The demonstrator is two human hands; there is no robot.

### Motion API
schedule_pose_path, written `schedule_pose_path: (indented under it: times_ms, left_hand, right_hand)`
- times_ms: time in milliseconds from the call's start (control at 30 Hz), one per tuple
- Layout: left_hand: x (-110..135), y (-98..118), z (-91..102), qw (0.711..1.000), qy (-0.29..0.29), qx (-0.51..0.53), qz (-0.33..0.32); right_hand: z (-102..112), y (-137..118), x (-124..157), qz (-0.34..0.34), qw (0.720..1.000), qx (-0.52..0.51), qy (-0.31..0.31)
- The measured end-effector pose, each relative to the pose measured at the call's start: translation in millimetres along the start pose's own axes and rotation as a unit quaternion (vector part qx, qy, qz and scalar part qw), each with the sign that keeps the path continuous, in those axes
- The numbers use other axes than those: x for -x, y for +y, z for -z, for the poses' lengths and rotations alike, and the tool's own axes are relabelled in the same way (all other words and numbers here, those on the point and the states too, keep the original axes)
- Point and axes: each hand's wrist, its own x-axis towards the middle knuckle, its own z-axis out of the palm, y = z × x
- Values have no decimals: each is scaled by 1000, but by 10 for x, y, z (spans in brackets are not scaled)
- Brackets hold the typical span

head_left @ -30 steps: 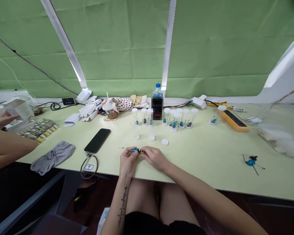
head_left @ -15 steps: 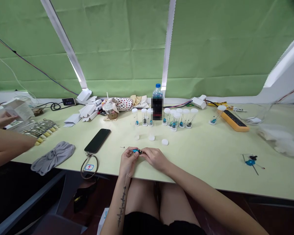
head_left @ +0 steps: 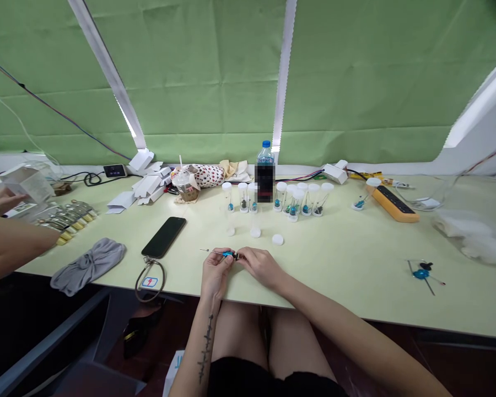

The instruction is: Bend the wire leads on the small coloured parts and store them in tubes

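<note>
Seen from the head camera, a person is sitting at a pale green table (head_left: 339,275), pinching a small blue part (head_left: 228,254) with thin wire legs. The fingers of the left hand (head_left: 216,274) and right hand (head_left: 262,267) are closed on it, holding it just above the tabletop, near the front edge. A white lid (head_left: 278,239) is lying just beyond the hands, in front of a row of clear capped tubes (head_left: 243,197). A phone (head_left: 164,237) is lying to the left. Farther left, another person's hand (head_left: 2,201) is reaching beneath a white box (head_left: 28,184).
</note>
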Motion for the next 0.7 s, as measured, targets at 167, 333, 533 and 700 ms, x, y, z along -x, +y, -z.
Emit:
schedule_pose_path:
  times_ms: [167,333,533,700]
  left_hand:
    - [8,31,-13,1000,-8,1,17]
    - [9,34,-5,1000,-15,-2,18]
    - [17,39,-7,1000,-13,-5,19]
    - [15,22,2,1000,-2,-2,4]
  right_hand:
    - [-3,5,10,6,1000,5,0]
    - [-9,7,12,8,1000,9,-4]
    - [-15,6,15,1,1000,6,-6]
    - [-1,-12,-2,-10,1000,-3,-8]
